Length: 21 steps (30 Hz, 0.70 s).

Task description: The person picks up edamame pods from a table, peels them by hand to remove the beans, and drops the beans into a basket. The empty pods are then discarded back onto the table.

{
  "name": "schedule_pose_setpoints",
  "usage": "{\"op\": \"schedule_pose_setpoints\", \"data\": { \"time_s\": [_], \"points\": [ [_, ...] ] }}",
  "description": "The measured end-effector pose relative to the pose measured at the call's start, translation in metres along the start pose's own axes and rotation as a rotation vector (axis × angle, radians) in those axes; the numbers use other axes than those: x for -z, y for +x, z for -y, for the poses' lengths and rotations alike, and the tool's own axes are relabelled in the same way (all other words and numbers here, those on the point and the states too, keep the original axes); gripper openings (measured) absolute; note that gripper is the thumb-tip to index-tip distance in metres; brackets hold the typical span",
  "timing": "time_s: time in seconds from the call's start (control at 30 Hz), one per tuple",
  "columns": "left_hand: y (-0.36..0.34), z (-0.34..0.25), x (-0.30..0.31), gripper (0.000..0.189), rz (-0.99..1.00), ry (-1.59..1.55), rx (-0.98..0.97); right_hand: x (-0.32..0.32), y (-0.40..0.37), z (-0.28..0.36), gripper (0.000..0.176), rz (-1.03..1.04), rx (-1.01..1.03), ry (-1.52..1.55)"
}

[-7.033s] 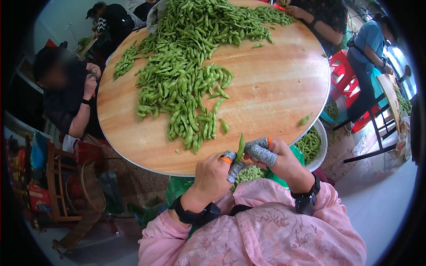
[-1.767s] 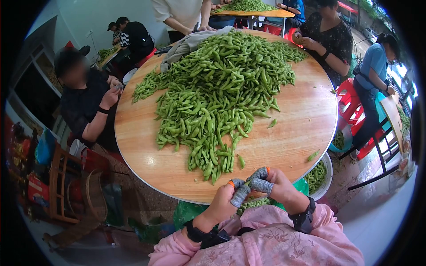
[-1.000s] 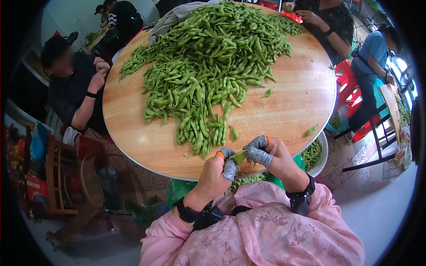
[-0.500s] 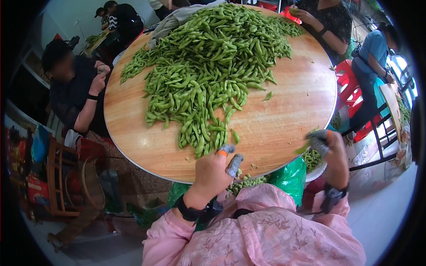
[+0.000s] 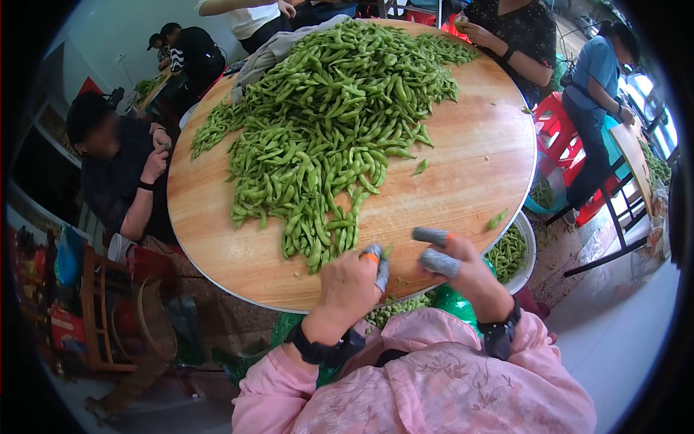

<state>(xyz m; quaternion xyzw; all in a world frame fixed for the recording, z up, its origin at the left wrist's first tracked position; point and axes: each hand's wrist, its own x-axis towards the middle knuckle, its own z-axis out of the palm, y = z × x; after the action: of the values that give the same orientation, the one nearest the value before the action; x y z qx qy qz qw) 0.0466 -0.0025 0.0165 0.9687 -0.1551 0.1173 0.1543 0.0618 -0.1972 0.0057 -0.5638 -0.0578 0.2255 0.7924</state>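
Note:
My left hand is closed at the near edge of the round table, with grey covers on its thumb and forefinger. A green bit of an edamame pod sticks out from its fingertips. To its right, my right hand reaches over the table edge with its grey-covered fingers apart and nothing between them. A big heap of edamame pods spreads from the far side down to just ahead of my left hand. One loose pod is by the table's right edge.
Beneath the rim of the wooden table stands a white basket of pods. Shelled beans and a green plastic bag are at my lap. A person sits at the left, another at the far right. Red stools stand beyond.
My right hand has moved left from beside the basket to near my left hand, and the pod at its fingers is gone from it. My left hand's fingers have closed together.

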Motion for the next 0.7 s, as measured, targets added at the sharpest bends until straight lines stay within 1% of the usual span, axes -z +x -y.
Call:
{"op": "schedule_pose_setpoints", "data": {
  "time_s": [0.03,0.07,0.1,0.13,0.17,0.2,0.23,0.27,0.3,0.33,0.37,0.43,0.47,0.5,0.57,0.6,0.67,0.7],
  "points": [
    [-0.005,-0.005,0.004,0.012,-0.013,-0.057,-0.064,-0.009,0.004,-0.001,0.030,0.001,0.000,0.001],
    [-0.009,-0.008,0.009,0.012,-0.028,-0.111,-0.129,-0.018,0.008,-0.001,0.028,0.044,-0.062,0.081],
    [-0.011,-0.009,0.012,0.012,-0.034,-0.106,-0.129,-0.022,0.013,-0.001,0.026,0.089,-0.124,0.158],
    [-0.013,-0.010,0.014,0.014,-0.007,-0.261,-0.020,-0.019,0.015,0.000,0.022,0.124,-0.129,0.097],
    [-0.015,-0.010,0.014,0.015,0.024,-0.418,0.091,-0.020,0.016,0.000,0.022,0.124,-0.130,0.097],
    [-0.017,-0.005,0.011,0.014,0.057,-0.506,0.111,-0.022,0.016,-0.001,0.021,0.121,-0.090,0.065],
    [-0.018,-0.001,0.008,0.014,0.061,-0.512,0.119,-0.024,0.016,-0.002,0.020,0.118,-0.054,0.034],
    [-0.018,0.002,0.006,0.014,0.137,-0.620,0.106,-0.027,0.015,-0.002,0.020,0.118,-0.068,0.035],
    [-0.018,0.004,0.006,0.014,0.211,-0.729,0.093,-0.030,0.015,-0.002,0.020,0.111,0.000,0.010],
    [-0.017,0.004,0.010,0.014,0.195,-0.744,0.087,-0.032,0.013,-0.001,0.020,0.104,0.067,-0.015],
    [-0.018,0.001,0.014,0.014,0.200,-0.751,0.098,-0.034,0.010,0.002,0.020,0.103,0.053,-0.014],
    [-0.019,-0.004,0.019,0.014,0.051,-0.578,0.060,-0.036,0.005,0.008,0.019,-0.001,0.037,-0.048],
    [-0.021,-0.004,0.016,0.014,0.006,-0.520,0.065,-0.034,0.004,0.008,0.019,0.008,0.003,-0.095],
    [-0.021,-0.003,0.014,0.014,0.009,-0.523,0.067,-0.034,0.003,0.008,0.019,0.006,-0.001,-0.096],
    [-0.022,-0.001,0.012,0.015,-0.033,-0.376,-0.063,-0.033,0.001,0.008,0.020,0.129,-0.085,-0.118],
    [-0.023,-0.002,0.012,0.015,-0.029,-0.379,-0.059,-0.033,0.001,0.007,0.020,0.128,-0.091,-0.116],
    [-0.024,-0.002,0.012,0.015,-0.065,-0.257,-0.085,-0.033,0.002,0.003,0.022,0.135,-0.058,-0.121],
    [-0.025,-0.003,0.012,0.015,-0.063,-0.257,-0.083,-0.033,0.003,0.001,0.022,0.135,-0.060,-0.120]
  ]
}}
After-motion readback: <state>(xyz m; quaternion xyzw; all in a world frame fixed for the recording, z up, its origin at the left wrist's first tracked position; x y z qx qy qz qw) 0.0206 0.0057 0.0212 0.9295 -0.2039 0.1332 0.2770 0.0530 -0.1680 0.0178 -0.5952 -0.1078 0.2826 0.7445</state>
